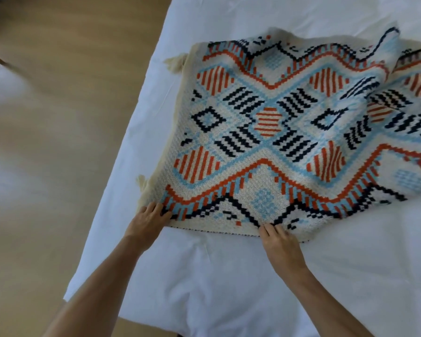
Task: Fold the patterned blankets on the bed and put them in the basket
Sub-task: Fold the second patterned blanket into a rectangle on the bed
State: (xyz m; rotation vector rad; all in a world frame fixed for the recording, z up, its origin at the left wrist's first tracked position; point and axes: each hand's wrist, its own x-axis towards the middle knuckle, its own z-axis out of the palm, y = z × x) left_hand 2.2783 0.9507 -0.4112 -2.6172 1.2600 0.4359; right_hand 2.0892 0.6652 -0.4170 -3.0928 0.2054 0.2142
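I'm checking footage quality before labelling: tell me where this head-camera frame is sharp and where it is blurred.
Head view: the patterned blanket is sharp near the left hand and right hand, but smears toward the right edge; the wooden floor is streaked with blur; the white bed sheet is evenly, softly lit, without glare.

the patterned blanket (pixel 277 132) is cut off by the right edge, beyond the right hand (pixel 281 246). its far right part is blurred. fingertips of the left hand (pixel 147 223) are hidden under its near hem.
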